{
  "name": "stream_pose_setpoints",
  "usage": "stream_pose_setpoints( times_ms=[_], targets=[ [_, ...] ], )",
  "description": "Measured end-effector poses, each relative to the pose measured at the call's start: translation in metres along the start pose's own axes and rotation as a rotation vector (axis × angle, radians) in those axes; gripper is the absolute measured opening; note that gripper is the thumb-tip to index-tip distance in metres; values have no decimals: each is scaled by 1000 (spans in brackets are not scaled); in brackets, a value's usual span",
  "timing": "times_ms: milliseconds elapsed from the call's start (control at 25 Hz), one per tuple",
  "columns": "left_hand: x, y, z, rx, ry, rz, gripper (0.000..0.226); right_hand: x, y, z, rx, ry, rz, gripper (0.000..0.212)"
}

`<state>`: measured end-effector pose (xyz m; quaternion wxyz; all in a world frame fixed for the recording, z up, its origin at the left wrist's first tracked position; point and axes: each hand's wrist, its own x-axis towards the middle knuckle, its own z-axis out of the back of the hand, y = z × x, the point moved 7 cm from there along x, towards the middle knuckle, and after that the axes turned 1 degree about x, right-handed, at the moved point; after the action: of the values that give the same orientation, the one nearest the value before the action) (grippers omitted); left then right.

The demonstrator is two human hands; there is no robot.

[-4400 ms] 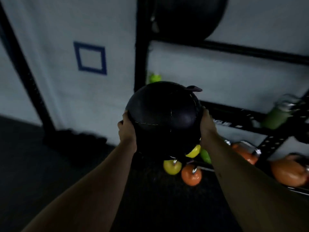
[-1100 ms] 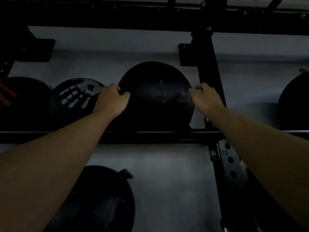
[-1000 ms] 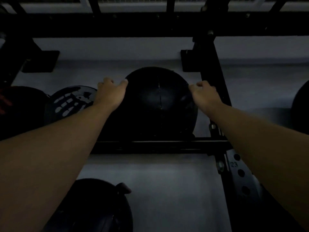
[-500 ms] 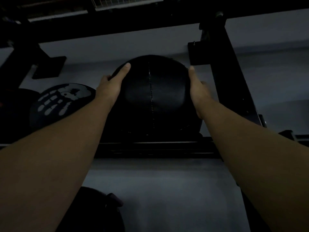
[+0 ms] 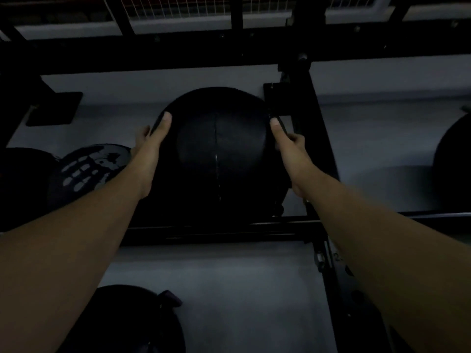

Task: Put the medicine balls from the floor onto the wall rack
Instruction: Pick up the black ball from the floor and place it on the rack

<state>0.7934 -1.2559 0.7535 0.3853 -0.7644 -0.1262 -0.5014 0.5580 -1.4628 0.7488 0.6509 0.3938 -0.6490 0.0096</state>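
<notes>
A large black medicine ball (image 5: 219, 151) with a vertical seam rests on the upper rail of the black wall rack (image 5: 214, 231), high in front of me. My left hand (image 5: 150, 149) lies flat against its left side, thumb up along the curve. My right hand (image 5: 289, 151) presses on its right side, close to the rack's upright post (image 5: 313, 138). Both arms reach up from the lower corners of the view.
Left of it on the same rail sits a ball with a white handprint (image 5: 86, 171), and a darker ball (image 5: 23, 179) beyond. Another black ball (image 5: 456, 154) shows at the right edge. A ball with a small tab (image 5: 132, 322) sits on the lower level. Grey wall behind.
Earlier I carried the ball low by the kettlebell shelves. A second ago my hands rested loosely at its top on the rail; now both palms are clasped around its sides.
</notes>
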Motion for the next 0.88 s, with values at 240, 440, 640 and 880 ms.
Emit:
stream_pose_setpoints(
  times_ms=[240, 440, 640, 880],
  targets=[
    [-47, -28, 27, 3, -7, -55, 117, -63, 57, -13, -116, -78, 88, 109],
    [-91, -63, 43, -6, -41, -137, 106, -123, 95, -11, -119, -224, 174, 113],
    [-140, -80, 51, -82, -71, -62, 100, -189, 121, 1, -65, -320, 151, 95],
    [-198, -69, 61, -10, -30, -35, 101, -260, 105, 22, -96, -389, 138, 72]
  ],
)
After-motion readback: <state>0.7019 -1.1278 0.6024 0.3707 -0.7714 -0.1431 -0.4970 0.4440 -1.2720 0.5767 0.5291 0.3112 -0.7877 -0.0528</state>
